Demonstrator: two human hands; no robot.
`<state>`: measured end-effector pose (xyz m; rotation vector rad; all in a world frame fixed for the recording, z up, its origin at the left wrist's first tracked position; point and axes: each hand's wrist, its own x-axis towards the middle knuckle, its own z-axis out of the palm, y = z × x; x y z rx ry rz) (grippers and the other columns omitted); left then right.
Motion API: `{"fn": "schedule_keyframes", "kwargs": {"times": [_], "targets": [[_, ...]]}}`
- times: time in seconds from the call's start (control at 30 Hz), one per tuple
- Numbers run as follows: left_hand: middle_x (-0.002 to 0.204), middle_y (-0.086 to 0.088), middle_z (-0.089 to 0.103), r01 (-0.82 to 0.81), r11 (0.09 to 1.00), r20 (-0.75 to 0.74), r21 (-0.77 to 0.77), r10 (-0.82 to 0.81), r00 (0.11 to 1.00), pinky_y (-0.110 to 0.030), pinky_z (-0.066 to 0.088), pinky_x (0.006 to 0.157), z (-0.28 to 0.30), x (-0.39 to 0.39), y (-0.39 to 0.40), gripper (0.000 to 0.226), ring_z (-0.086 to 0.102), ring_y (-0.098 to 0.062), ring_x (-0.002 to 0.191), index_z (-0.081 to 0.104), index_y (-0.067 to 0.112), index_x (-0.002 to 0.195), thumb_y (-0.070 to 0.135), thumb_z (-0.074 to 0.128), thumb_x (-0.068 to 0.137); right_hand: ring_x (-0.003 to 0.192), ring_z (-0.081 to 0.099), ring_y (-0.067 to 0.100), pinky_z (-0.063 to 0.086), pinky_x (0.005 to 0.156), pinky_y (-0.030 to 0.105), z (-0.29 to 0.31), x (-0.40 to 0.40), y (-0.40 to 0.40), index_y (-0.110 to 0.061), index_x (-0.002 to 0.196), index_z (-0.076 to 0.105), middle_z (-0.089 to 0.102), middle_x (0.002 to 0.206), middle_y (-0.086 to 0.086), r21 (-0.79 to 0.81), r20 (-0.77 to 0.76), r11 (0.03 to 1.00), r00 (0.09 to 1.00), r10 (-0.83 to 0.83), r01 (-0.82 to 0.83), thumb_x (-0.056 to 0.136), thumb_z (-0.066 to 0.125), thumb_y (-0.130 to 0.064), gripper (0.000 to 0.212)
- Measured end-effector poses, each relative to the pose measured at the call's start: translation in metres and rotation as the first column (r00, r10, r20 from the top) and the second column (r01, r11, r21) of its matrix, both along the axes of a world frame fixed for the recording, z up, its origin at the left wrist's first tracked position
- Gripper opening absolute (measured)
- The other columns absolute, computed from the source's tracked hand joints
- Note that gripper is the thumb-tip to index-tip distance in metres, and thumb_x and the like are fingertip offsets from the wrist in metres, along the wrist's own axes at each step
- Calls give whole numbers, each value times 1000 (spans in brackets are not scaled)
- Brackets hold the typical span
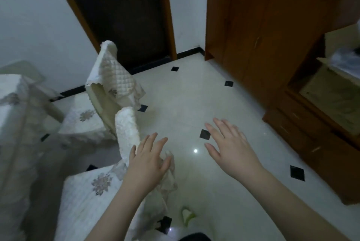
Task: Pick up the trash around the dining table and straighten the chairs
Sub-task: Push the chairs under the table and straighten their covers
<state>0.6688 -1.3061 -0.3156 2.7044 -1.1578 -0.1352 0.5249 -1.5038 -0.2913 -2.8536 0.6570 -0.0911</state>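
Your left hand [149, 160] was spread flat, its grip apart with fingers straight, over the top of the backrest of the near chair [91, 192]; whether the palm touched the quilted cover or hovered just above it, you could not tell from this blurred view; your right hand [228, 146] hung above the floor [187, 92] to the right of that chair, its grip also apart, fingers fanned and holding nothing. The near chair stood at the lower left, its padded seat bearing a floral patch, its back toward the open floor; the far chair [109, 88] stood beyond it, wearing the same pale quilted cover, its back tilted toward the doorway [120, 13]; both sat beside the cloth-covered desk [13, 104] at the left edge. A small pale green scrap [187, 216], possibly trash, lay on the floor near the bottom edge, just right of the near chair's skirt, well below both hands; a wooden cabinet [263, 32] stood along the right side.
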Motion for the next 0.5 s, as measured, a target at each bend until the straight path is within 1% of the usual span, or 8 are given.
{"fn": "schedule_keyframes", "kwargs": {"times": [0.03, 0.1, 0.13, 0.17, 0.27, 0.33, 0.4, 0.5], "targets": [[151, -1, 36, -40, 999, -28, 11, 41, 999, -53, 29, 110, -4, 11, 2, 70, 33, -23, 139, 43, 31, 139, 62, 20, 81, 143, 25, 24, 19, 115, 39, -1, 20, -1, -26, 147, 33, 31, 155, 1, 3, -8, 999, 999, 45, -45, 96, 37, -49, 56], [150, -3, 38, -119, 993, -43, 16, 119, 992, -54, 31, 109, -10, 32, 4, 70, 34, -25, 139, 44, 31, 139, 63, 21, 81, 139, 34, 25, 27, 111, 40, 1, 57, -5, -25, 143, 41, 40, 150, 1, -22, -20, 992, 992, 121, -121, 94, 38, -50, 55], [148, -5, 42, -150, 989, -43, 8, 150, 988, -55, 34, 107, -11, 41, 6, 67, 38, -27, 137, 47, 30, 137, 62, 25, 83, 138, 37, 25, 29, 109, 39, 4, 74, -7, -25, 141, 44, 43, 148, 1, -27, -18, 986, 987, 163, -163, 92, 37, -51, 56], [145, -6, 46, -174, 985, -38, 5, 174, 984, -57, 38, 103, -12, 49, 8, 62, 43, -29, 134, 50, 29, 134, 60, 29, 84, 139, 36, 25, 28, 109, 38, 5, 90, -10, -25, 142, 43, 42, 149, 1, -27, -23, 978, 978, 205, -206, 92, 37, -51, 56], [137, -9, 55, -259, 965, -36, 36, 260, 965, -57, 47, 93, -15, 68, 16, 55, 52, -33, 125, 57, 27, 126, 56, 38, 83, 146, 15, 21, 13, 116, 36, 9, 138, -18, -27, 150, 25, 21, 158, -2, -7, -51, 951, 950, 308, -309, 97, 38, -49, 58], [135, -10, 56, -311, 947, -25, 74, 314, 949, -57, 47, 92, -19, 74, 21, 55, 53, -33, 123, 59, 26, 124, 56, 39, 82, 147, 10, 20, 10, 117, 36, 6, 168, -17, -27, 151, 20, 16, 159, -3, 4, -55, 930, 928, 368, -368, 98, 32, -51, 60], [135, -10, 56, -348, 933, -2, 89, 349, 937, -58, 47, 91, -23, 75, 30, 55, 54, -32, 123, 58, 27, 125, 57, 40, 82, 145, 20, 25, 17, 115, 39, 2, 196, -7, -23, 149, 29, 26, 157, 1, 45, -49, 905, 903, 426, -424, 93, 25, -55, 64], [140, -10, 51, -451, 890, -20, 66, 453, 891, -59, 46, 93, -30, 76, 44, 58, 50, -32, 126, 50, 29, 133, 57, 41, 83, 133, 43, 31, 34, 107, 43, -11, 228, 10, -18, 139, 46, 47, 144, 7, 51, -70, 817, 814, 576, -574, 87, 33, -52, 64]]}}
